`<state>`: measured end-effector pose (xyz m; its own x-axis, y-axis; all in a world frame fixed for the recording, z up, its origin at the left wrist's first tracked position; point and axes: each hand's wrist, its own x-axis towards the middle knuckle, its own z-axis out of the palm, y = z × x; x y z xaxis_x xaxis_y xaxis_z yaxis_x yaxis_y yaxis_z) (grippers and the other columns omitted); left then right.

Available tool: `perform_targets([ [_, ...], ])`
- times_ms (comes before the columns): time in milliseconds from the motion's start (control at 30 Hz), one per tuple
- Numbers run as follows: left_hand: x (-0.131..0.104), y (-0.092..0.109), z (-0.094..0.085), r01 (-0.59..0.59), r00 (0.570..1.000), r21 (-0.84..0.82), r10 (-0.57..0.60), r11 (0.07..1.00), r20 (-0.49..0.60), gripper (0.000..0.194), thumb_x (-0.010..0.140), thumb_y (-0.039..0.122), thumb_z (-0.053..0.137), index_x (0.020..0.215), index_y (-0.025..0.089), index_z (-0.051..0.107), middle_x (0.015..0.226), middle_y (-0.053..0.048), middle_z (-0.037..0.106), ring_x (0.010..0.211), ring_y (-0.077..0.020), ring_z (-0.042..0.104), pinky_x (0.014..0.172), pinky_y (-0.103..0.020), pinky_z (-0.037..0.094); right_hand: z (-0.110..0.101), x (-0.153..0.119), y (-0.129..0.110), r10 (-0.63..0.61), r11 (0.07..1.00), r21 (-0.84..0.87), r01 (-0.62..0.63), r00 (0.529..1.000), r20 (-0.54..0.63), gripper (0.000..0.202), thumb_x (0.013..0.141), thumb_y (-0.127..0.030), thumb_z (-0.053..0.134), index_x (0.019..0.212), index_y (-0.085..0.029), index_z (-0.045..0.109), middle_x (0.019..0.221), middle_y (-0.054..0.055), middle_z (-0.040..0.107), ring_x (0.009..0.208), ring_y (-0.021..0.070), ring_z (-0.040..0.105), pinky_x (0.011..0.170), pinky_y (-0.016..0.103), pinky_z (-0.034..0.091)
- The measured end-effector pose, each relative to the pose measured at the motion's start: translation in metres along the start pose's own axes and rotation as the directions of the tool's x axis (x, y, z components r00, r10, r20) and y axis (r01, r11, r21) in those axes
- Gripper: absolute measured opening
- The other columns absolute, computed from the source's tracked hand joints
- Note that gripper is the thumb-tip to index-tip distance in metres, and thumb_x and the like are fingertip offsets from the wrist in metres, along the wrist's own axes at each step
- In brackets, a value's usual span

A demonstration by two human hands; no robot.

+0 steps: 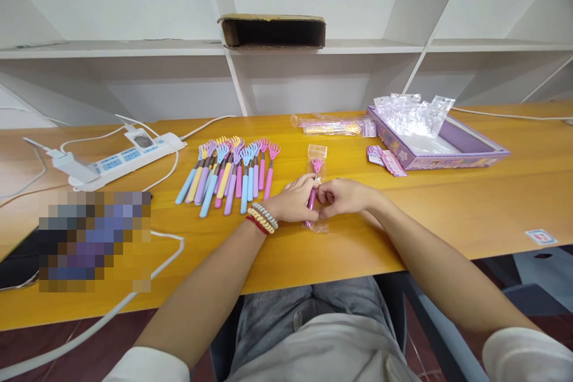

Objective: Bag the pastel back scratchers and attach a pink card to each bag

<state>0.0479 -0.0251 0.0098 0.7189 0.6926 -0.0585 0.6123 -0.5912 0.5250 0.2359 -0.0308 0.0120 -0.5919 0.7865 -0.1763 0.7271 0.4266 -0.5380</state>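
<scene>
Pink scratcher (311, 198) in clear bag (317, 151) on counter (430, 215), between the hands.
Long axis near-far, claw (317, 165) far; fingers of left hand (294, 200) touch it, those of right hand (344, 196) curl just beside; whether either grasps, cannot tell.

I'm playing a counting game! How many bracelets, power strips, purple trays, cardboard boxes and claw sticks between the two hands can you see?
Bracelets: 3
Power strip: 1
Purple tray: 1
Cardboard box: 1
Claw stick between the left hand and right hand: 1
Total: 7
</scene>
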Motion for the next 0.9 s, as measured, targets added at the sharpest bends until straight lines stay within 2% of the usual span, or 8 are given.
perform_targets([
  [300, 0.0014, -0.0048, 0.0008, -0.025, 0.997, 0.024, 0.023, 0.999, 0.077, 0.051, 0.066, 0.036, 0.061, 0.108, 0.017, 0.039, 0.146, -0.017, 0.019, 0.139, -0.0290, 0.008, 0.110, -0.047, 0.018, 0.0026, 0.0034, 0.0030, 0.048, 0.999, 0.000, -0.048, 0.999, 0.006, 0.024, 0.058, -0.036, 0.065, 0.072, -0.018, 0.055, 0.063, -0.004, 0.054, 0.054, 0.0079, 0.043, 0.050, 0.022, 0.025],
  [433, 0.0028, -0.0065, 0.0002, -0.028, 0.995, 0.010, 0.027, 1.000, 0.096, 0.055, 0.064, 0.035, 0.063, 0.110, 0.017, 0.039, 0.146, -0.017, 0.019, 0.139, -0.0293, 0.007, 0.111, -0.046, 0.017, 0.0015, 0.0025, 0.0011, 0.060, 0.998, -0.009, -0.060, 0.998, -0.005, 0.030, 0.056, -0.041, 0.067, 0.071, -0.018, 0.055, 0.060, -0.005, 0.051, 0.053, 0.0074, 0.040, 0.050, 0.022, 0.023],
  [600, 0.0033, -0.0078, 0.0008, -0.040, 0.994, 0.022, 0.037, 0.999, 0.103, 0.049, 0.066, 0.034, 0.061, 0.108, 0.018, 0.040, 0.145, -0.015, 0.022, 0.139, -0.0286, 0.006, 0.110, -0.047, 0.017, 0.0003, 0.0017, 0.0005, 0.031, 0.998, 0.056, -0.032, 0.999, 0.017, 0.029, 0.059, -0.043, 0.065, 0.068, -0.017, 0.053, 0.059, -0.005, 0.050, 0.053, 0.0071, 0.039, 0.051, 0.022, 0.024],
  [767, 0.0026, -0.0059, 0.0000, -0.010, 0.993, 0.026, 0.007, 1.000, 0.118, 0.056, 0.067, 0.036, 0.059, 0.114, 0.017, 0.037, 0.147, -0.018, 0.014, 0.139, -0.0291, 0.007, 0.111, -0.047, 0.017, 0.0015, 0.0022, -0.0011, 0.064, 0.998, 0.024, -0.064, 0.998, -0.018, 0.031, 0.055, -0.044, 0.067, 0.067, -0.018, 0.053, 0.057, -0.006, 0.048, 0.052, 0.0071, 0.038, 0.050, 0.022, 0.022],
  [900, 0.0027, -0.0072, 0.0001, -0.015, 0.993, 0.035, 0.011, 0.999, 0.119, 0.060, 0.067, 0.037, 0.058, 0.119, 0.016, 0.034, 0.149, -0.018, 0.010, 0.139, -0.0288, 0.008, 0.110, -0.046, 0.017, 0.0015, 0.0040, -0.0029, 0.084, 0.996, 0.035, -0.084, 0.996, 0.000, 0.029, 0.054, -0.041, 0.067, 0.065, -0.018, 0.052, 0.056, -0.007, 0.046, 0.052, 0.0069, 0.036, 0.050, 0.022, 0.022],
])
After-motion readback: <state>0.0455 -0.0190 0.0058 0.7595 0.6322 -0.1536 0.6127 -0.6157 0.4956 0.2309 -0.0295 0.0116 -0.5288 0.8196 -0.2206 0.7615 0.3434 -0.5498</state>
